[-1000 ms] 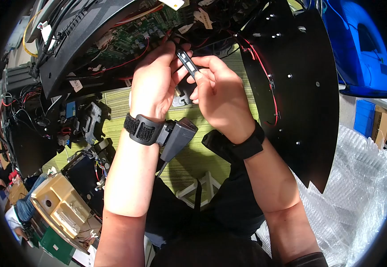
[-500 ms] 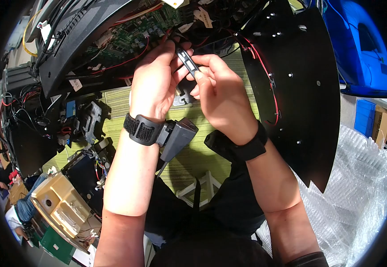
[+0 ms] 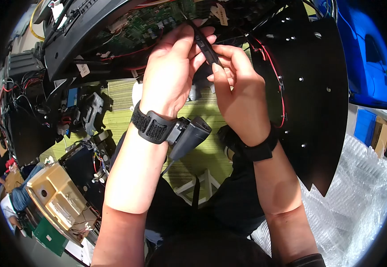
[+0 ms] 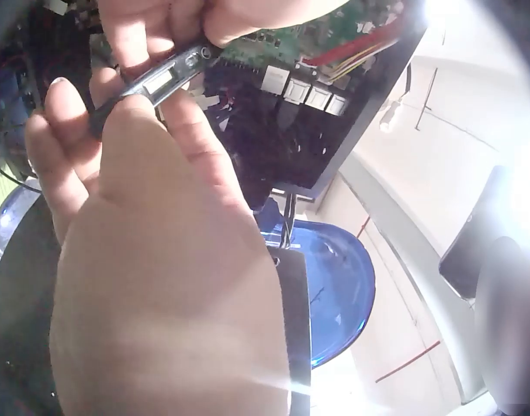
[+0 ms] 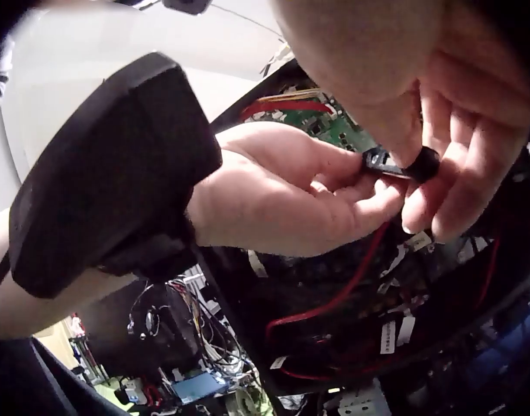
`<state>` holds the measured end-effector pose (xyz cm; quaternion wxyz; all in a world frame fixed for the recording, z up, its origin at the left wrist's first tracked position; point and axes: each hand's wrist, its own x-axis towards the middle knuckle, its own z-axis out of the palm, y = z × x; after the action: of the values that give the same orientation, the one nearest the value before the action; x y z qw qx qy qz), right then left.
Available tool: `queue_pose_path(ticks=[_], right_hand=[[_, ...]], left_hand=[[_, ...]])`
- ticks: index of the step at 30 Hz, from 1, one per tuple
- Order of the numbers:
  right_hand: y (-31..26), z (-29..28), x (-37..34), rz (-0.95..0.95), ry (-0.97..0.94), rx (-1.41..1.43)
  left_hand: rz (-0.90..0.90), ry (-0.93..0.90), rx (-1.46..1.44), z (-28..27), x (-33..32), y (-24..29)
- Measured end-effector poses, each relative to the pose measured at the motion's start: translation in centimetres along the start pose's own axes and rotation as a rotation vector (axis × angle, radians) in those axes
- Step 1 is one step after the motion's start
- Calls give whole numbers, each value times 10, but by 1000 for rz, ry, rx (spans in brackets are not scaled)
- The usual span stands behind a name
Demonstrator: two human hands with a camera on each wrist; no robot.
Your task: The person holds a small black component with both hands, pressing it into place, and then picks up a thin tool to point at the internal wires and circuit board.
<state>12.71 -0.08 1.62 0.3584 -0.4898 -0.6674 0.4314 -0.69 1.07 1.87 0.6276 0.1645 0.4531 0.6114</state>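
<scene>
Both hands hold one slim black plastic strip (image 3: 203, 46) in front of the open black housing. The left hand (image 3: 169, 73) pinches its upper end between thumb and fingers. At the lower end, the thumb and fingers of the right hand (image 3: 242, 98) grip it. In the head view the strip's dark face shows, with a small round detail. A pale inset runs along the black plastic strip (image 4: 161, 82) in the left wrist view. From the right wrist, the strip (image 5: 382, 163) is partly covered by fingers.
A green circuit board (image 3: 158, 23) with red wires lies inside the housing behind the hands. On the right stands a large black panel (image 3: 315, 111) with white fasteners, beside a blue object (image 3: 375, 53) and bubble wrap (image 3: 344, 200). A beige molded part (image 3: 62, 191) lies lower left.
The strip has turned in the fingers, so its dark face replaces the pale inset in the head view. Both hands appear higher and further right, and the whole scene has shifted rightward too.
</scene>
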Motion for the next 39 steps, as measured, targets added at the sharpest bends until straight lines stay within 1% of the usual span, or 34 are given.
queue_pose_path(ticks=[2,6,11,14,18,20,21,23,27,29,32,39], right_hand=[[-2,0,-1,23,-2,-24],[0,1,0,-10,47,-66],[3,4,0,-63,72,-110],[-6,4,-3,-25,55,-166],[-5,8,-5,-55,64,-165],[-6,11,-7,17,75,-56],[-7,12,-7,13,69,-55],[-8,13,-8,6,88,-51],[-5,18,-9,-23,108,-4],[-4,16,-10,12,80,24],[-6,19,-10,35,92,70],[-3,19,-11,33,61,79]], left_hand=[[-3,13,-17,1,0,0],[7,64,-48,8,0,-2],[-19,29,-70,8,0,3],[-58,35,-68,5,-1,7],[-58,27,-60,2,-2,7],[-76,22,-63,0,-2,8],[-72,26,-65,-1,-2,10],[-129,38,-108,-2,-2,12],[-106,9,-91,-5,-1,13],[-125,10,-68,-5,-1,13],[-120,-1,-60,-7,0,13],[-153,2,-60,-9,0,16]])
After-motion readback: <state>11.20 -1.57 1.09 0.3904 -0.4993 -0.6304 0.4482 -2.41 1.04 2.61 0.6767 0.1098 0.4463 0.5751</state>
